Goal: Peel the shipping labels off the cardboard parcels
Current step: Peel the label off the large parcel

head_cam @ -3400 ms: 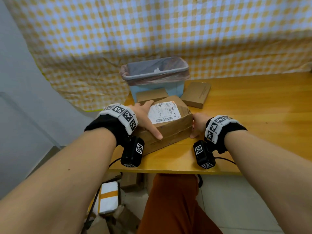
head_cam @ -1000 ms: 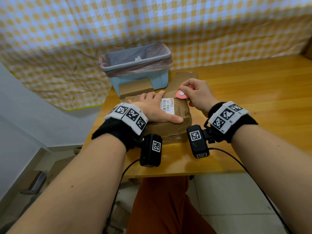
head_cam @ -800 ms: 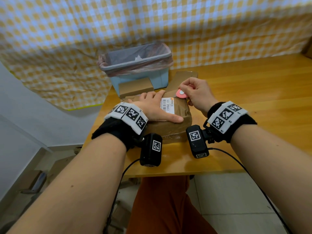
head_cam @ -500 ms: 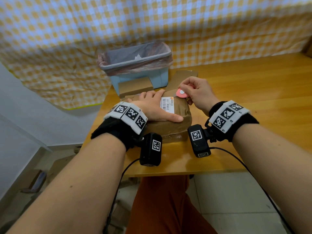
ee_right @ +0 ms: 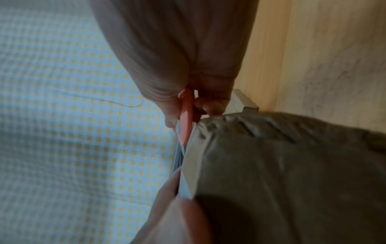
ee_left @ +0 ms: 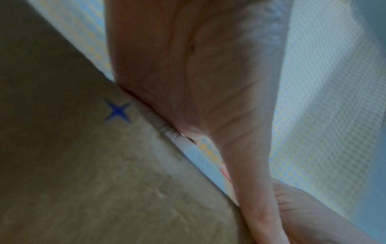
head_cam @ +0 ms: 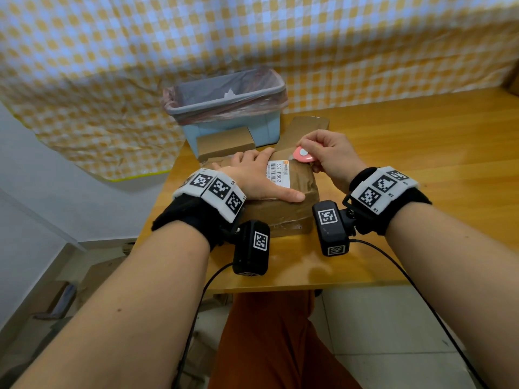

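Head view: on the wooden tabletop (head_cam: 421,164), the left hand (head_cam: 252,178) lies flat, fingers straight, pressing the cardboard parcel (head_cam: 292,211) and covering part of its shipping label (head_cam: 278,173). The right hand (head_cam: 328,155) pinches a pink scraper (head_cam: 302,155) at the label's far corner.

Left wrist view: palm against cardboard.

Right wrist view: curled fingers (ee_right: 211,105) grip the scraper.
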